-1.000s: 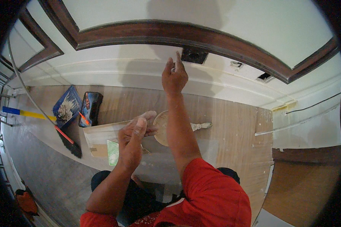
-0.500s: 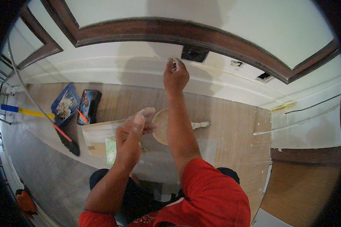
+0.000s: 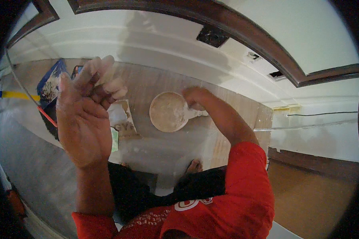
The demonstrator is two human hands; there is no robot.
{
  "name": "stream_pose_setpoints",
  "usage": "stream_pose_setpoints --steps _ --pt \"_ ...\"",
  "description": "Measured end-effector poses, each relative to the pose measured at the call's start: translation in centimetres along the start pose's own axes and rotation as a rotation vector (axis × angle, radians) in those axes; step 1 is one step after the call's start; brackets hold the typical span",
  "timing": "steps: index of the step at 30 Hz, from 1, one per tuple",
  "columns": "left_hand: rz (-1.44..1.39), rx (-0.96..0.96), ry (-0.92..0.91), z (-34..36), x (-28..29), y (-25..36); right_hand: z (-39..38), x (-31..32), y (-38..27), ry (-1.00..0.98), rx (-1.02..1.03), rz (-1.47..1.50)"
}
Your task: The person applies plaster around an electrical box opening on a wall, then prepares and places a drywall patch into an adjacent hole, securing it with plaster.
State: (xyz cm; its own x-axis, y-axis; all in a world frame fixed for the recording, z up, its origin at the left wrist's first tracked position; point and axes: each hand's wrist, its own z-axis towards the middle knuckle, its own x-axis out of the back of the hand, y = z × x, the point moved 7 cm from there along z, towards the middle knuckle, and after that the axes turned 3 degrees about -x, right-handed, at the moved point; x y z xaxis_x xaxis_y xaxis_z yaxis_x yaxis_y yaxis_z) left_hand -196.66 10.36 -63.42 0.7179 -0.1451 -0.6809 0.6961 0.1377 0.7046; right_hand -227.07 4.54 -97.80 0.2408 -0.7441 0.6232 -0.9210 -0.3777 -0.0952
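Observation:
My left hand is raised at the left, palm showing, its fingers apart, partly bent and smeared by motion. Nothing shows in it. My right hand is over the right rim of a round tub of pale, plaster-like material on the floor. Its fingers curl downward; whatever they hold is hidden beneath the hand. Just below it, a whitish, crusted, handle-like piece sticks out to the right of the tub. I cannot tell whether the hand touches it.
Left of the tub lies an opened paper bag beside a green-and-white packet. A blue dustpan holding debris is farther left, near a yellow pole. The wall ahead has a dark square opening. A wooden board is at right.
My right hand has come down from the wall to the tub's right side. My left hand has moved left and up, opening its fingers. The view has shifted too.

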Motion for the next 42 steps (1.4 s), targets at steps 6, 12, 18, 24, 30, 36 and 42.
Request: stream_pose_setpoints --steps 6,12,18,24,30,36,42 --pt "0.025 0.009 0.038 0.2 1.2 0.5 -6.0 -7.2 1.3 0.321 0.009 0.308" --pt "-0.060 0.128 0.052 0.5 0.7 -1.5 -5.5 -8.6 2.2 0.247 0.033 0.670" --pt "-0.109 0.162 0.019 0.5 -2.2 -3.4 -5.5 4.1 2.7 0.644 0.072 1.126" --pt "-0.103 0.208 0.004 1.2 -2.2 -5.2 -5.5 15.9 1.6 1.681 0.170 1.329" --pt "0.035 0.197 0.002 0.1 -1.2 -5.3 -6.6 15.2 1.0 2.002 -0.329 1.245" --pt "0.092 0.264 0.044 -0.2 1.1 -4.7 -7.4 16.1 0.2 1.948 -0.240 1.382" --pt "0.060 0.258 -0.038 0.1 0.1 -5.1 -7.7 17.2 0.0 1.963 -0.224 1.332"
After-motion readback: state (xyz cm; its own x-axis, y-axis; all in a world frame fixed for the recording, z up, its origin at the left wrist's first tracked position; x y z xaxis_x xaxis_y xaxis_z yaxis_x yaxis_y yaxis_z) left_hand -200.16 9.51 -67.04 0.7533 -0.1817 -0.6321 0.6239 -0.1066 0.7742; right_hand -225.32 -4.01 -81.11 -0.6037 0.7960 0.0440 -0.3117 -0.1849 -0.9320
